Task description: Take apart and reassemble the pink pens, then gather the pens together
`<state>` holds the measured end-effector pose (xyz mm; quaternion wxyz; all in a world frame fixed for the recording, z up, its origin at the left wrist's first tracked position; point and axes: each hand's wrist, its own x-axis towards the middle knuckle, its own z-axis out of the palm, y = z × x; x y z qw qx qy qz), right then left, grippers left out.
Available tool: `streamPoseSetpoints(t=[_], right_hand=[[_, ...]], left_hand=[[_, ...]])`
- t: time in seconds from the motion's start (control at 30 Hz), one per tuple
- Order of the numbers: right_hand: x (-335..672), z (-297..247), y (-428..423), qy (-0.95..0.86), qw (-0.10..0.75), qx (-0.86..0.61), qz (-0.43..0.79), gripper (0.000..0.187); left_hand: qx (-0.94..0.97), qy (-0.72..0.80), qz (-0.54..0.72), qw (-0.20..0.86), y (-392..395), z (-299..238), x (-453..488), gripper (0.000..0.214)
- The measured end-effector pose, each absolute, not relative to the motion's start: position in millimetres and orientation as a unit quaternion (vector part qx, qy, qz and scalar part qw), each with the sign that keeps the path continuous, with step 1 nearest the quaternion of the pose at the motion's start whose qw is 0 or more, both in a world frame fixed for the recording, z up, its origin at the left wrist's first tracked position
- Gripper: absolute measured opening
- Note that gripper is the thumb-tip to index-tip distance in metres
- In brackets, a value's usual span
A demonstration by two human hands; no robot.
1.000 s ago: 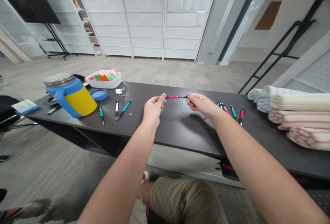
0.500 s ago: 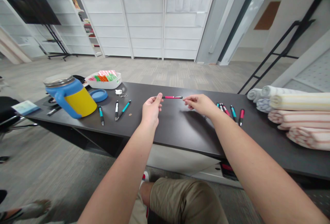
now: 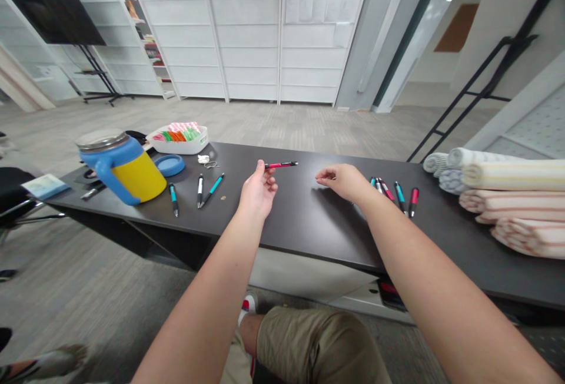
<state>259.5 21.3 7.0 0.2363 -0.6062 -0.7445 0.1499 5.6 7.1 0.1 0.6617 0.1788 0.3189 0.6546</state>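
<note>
My left hand (image 3: 258,188) pinches a red ballpoint pen (image 3: 285,165) by one end, between thumb and fingers. The pen lies nearly level above the table, with its dark end pointing right. A short gap to the right of that end, my right hand (image 3: 339,179) hovers over the table, fingertips drawn together, and nothing shows in them. Beyond its wrist lie several more pens, among them a teal pen (image 3: 399,197) and a red pen (image 3: 414,202). Left of my left hand are another teal pen (image 3: 212,189), a white pen (image 3: 200,190) and a teal-and-black pen (image 3: 173,199).
On the dark table (image 3: 282,225) stand a blue-and-yellow jug (image 3: 136,173), a blue lid (image 3: 169,165) and a white basket (image 3: 183,146) of colourful packets. A white cable (image 3: 204,160) lies near the basket. Rolled striped cloths (image 3: 516,201) are stacked at the right.
My left hand has moved the red pen slightly left, away from my right hand. The pen's right end, close to my right fingertips before, is now clearly apart from them.
</note>
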Motion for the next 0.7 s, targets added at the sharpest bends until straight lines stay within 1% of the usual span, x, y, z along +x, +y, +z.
streamPoseSetpoints(t=[0.1,0.2,0.33,0.53,0.7], right_hand=[[257.2,8.9,20.4,-0.765,0.172,-0.614,0.094,0.017],[256.0,8.0,21.6,-0.786,0.140,-0.599,0.061,0.021],[255.7,6.4,22.3,-0.796,0.142,-0.585,0.060,0.022],[258.7,5.5,20.4,-0.778,0.162,-0.599,0.095,0.023],[265.3,6.8,19.9,-0.758,0.161,-0.617,0.139,0.024]], left_hand=[[0.168,0.319,0.652,0.667,6.7,1.4,5.3,0.029],[0.170,0.318,0.651,0.668,6.3,1.5,5.9,0.029],[0.171,0.316,0.651,0.668,6.6,1.2,6.1,0.029],[0.168,0.320,0.649,0.669,7.1,1.7,5.6,0.029],[0.171,0.324,0.651,0.664,6.4,2.2,5.8,0.028]])
